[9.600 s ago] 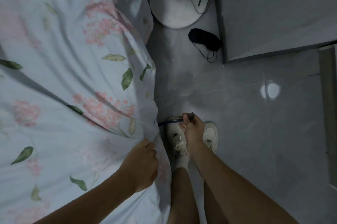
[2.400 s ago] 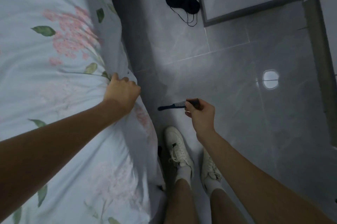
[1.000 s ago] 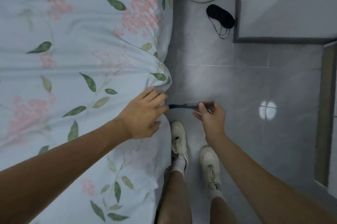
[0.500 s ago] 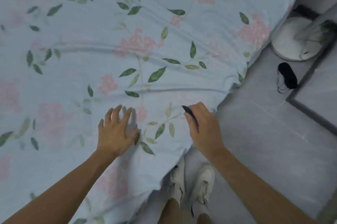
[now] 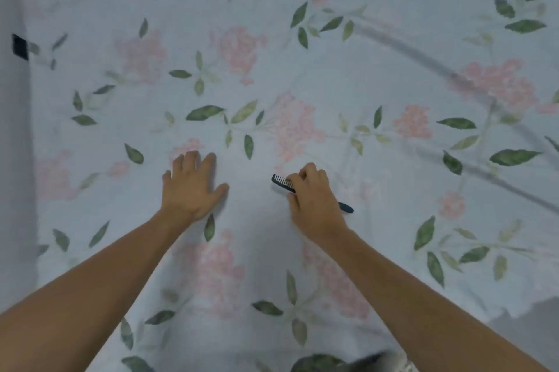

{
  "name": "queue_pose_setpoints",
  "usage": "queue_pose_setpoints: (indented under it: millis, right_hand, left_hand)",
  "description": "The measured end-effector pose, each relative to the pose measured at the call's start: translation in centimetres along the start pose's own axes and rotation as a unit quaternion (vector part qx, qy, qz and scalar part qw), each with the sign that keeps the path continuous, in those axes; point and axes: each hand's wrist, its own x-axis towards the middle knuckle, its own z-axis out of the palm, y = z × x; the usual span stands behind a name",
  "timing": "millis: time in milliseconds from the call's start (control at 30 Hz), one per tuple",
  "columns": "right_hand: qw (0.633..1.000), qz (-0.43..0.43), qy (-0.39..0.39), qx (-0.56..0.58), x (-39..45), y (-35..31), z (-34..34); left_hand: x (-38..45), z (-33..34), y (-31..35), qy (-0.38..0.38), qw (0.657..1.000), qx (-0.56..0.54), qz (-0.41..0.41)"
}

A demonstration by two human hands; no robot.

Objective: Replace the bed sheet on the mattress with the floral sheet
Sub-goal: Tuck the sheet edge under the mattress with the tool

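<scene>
The floral sheet (image 5: pixel 302 75) covers the bed; only smoothing seems left. The left hand (image 5: pixel 190 187) presses flat, fingers spread; the right hand (image 5: pixel 314 199) grips a comb (image 5: pixel 282 183).

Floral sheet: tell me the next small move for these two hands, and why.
Probably sweep the left hand outward toward the long crease on the right. The floral sheet already covers the mattress; the left hand lies flat on it with fingers spread, while the right hand grips a dark comb, so it is less free for smoothing.
</scene>
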Motion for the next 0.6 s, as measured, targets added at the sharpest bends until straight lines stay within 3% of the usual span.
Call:
queue_pose_setpoints:
  millis: [133,233,400,600]
  right_hand:
    - [0.998,-0.057,-0.035,-0.017,6.1,-6.4,3.6]
    - [0.993,-0.109,-0.005,-0.047,11.1,-10.8,7.3]
    - [0.977,-0.194,0.018,-0.087,19.2,-16.5,12.3]
    - [0.978,-0.162,0.024,-0.131,27.3,-20.3,15.2]
  left_hand:
    - [2.3,-0.2,-8.2,0.007,0.998,-0.027,-0.064]
    - [2.8,3.1,-13.0,0.006,0.991,-0.031,-0.130]
    - [2.4,9.0,-14.3,0.147,0.971,-0.141,-0.129]
    - [3.3,10.3,-15.1,0.148,0.970,-0.149,-0.124]
